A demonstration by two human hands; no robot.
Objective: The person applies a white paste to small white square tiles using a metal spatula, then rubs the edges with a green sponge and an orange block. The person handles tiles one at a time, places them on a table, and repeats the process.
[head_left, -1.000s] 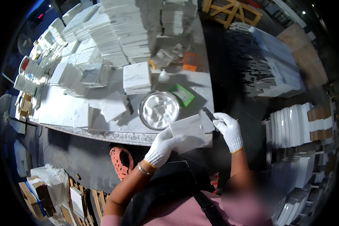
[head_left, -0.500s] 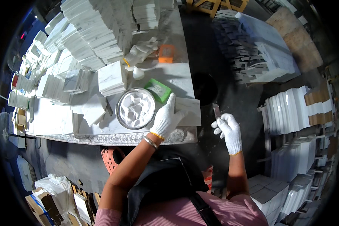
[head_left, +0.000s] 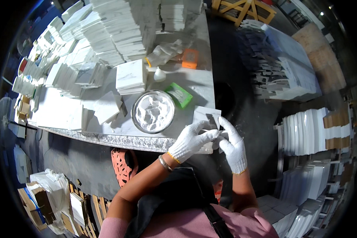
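Both hands wear white knitted gloves and meet over the table's front right corner. My left hand [head_left: 192, 139] is closed, thumb and fingers pinched beside the right fingertips; what it holds is hidden. My right hand [head_left: 234, 150] bends its fingers toward the left one, and I cannot make out the piece in its grip. Just beyond them a pale marble tile [head_left: 201, 113] lies at the table edge. A dark strip on it may be a blade or a shadow. Left of the hands sits a round metal bowl [head_left: 133, 119] of white paste [head_left: 154, 113].
A green box [head_left: 179, 95], a white squeeze bulb [head_left: 160, 75], an orange box [head_left: 190, 58] and loose gloves [head_left: 165, 52] lie beyond the bowl. Tile stacks [head_left: 130, 77] crowd the table's left and back. Slab stacks [head_left: 303, 131] stand on the floor at right.
My left hand has moved right, away from the green box, to meet my right hand. The right hand has come in toward the tile; the small blade it held no longer shows clearly.
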